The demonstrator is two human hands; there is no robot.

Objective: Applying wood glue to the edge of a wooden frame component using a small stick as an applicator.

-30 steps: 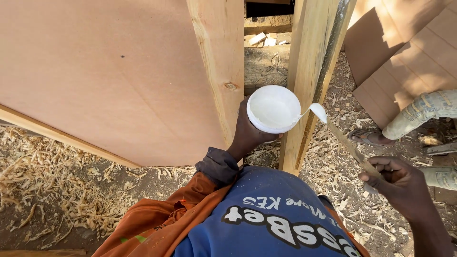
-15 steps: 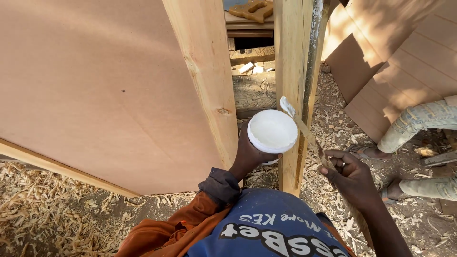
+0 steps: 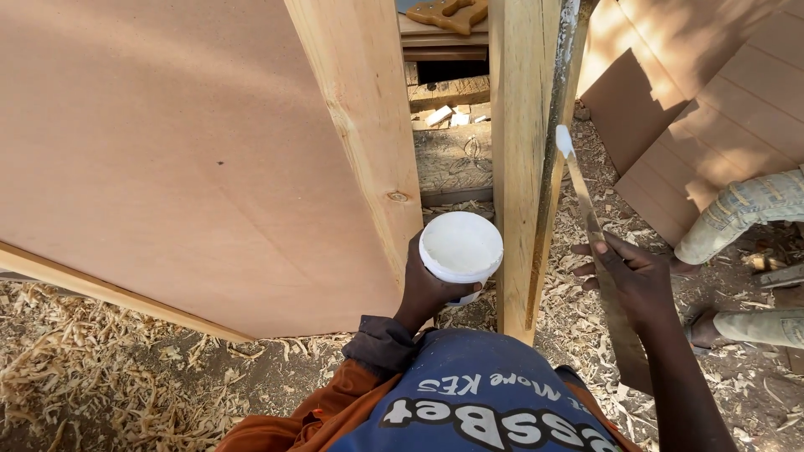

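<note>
- Head view: the left hand [image 3: 427, 289] is wrapped around a white tub [image 3: 461, 247] from below and behind, holding it upright between two timbers, mouth up, white paste inside.
- The right hand [image 3: 634, 276] is clenched on a long flat stick [image 3: 586, 209]; fingers spread over it, thumb side hidden.
- The stick's long axis runs up and slightly left from the hand; its white-daubed tip [image 3: 564, 140] sits just beside the glue-streaked edge [image 3: 556, 125] of the right timber [image 3: 519, 151].
- Whether the tip touches that edge or hangs just off it cannot be told from this angle.
- The edge lies ahead and to the left of the right hand, which is the nearer one; the tub sits on the timber's other side, low and close to the body.
- The left timber [image 3: 360, 125] borders a big brown board [image 3: 167, 151].
- Hidden or cut off: the tub's base behind the fingers, the stick's lower end against the shavings [image 3: 100, 368], both timbers' tops out of frame.
- At right, another person's trouser leg [image 3: 741, 205] and a sandalled foot, partly behind the hand.
</note>
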